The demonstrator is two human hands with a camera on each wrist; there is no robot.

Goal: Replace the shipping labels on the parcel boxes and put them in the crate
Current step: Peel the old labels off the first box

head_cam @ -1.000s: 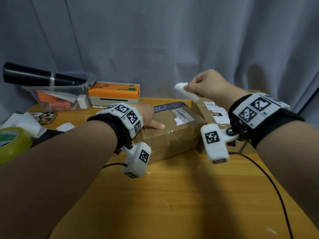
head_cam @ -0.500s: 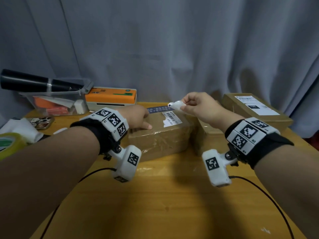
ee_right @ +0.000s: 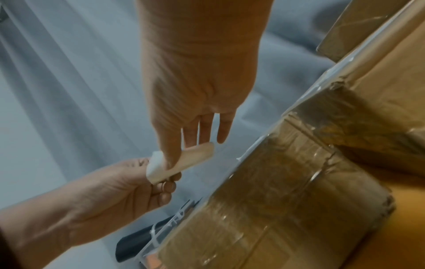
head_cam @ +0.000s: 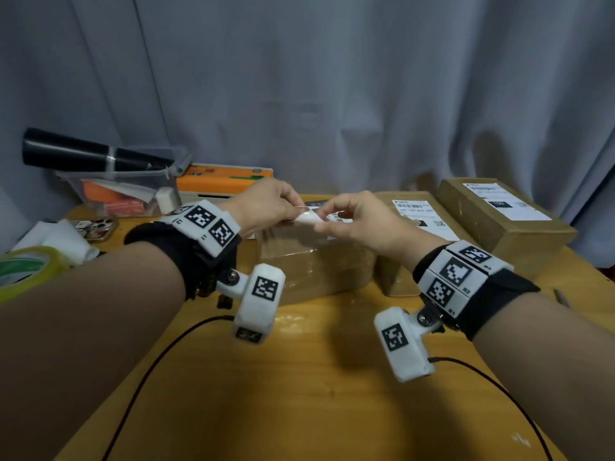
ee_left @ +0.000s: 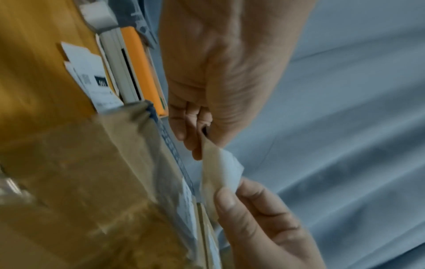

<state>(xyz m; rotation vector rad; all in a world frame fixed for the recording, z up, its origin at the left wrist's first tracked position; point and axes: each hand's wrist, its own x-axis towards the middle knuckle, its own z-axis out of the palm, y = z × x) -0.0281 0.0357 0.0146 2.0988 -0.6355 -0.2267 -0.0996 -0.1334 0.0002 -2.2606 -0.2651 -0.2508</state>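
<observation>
Three parcel boxes in a row on worktop (head_cam: 316,377): near box (head_cam: 312,264) at centre, middle box (head_cam: 399,247) touching it at 3 o'clock, far box (head_cam: 499,221) further toward 2 o'clock. Both hands above near box, left hand (head_cam: 266,206) at 9 o'clock, right hand (head_cam: 359,217) at 3 o'clock, peeled label (head_cam: 307,218) between them. Label printer (head_cam: 219,181) at 11 o'clock behind near box. Plastic bin (head_cam: 116,191) left of printer, dark roll (head_cam: 83,154) across its top. Tape roll (head_cam: 26,271) at 9 o'clock edge; phone (head_cam: 96,226) behind it.
</observation>
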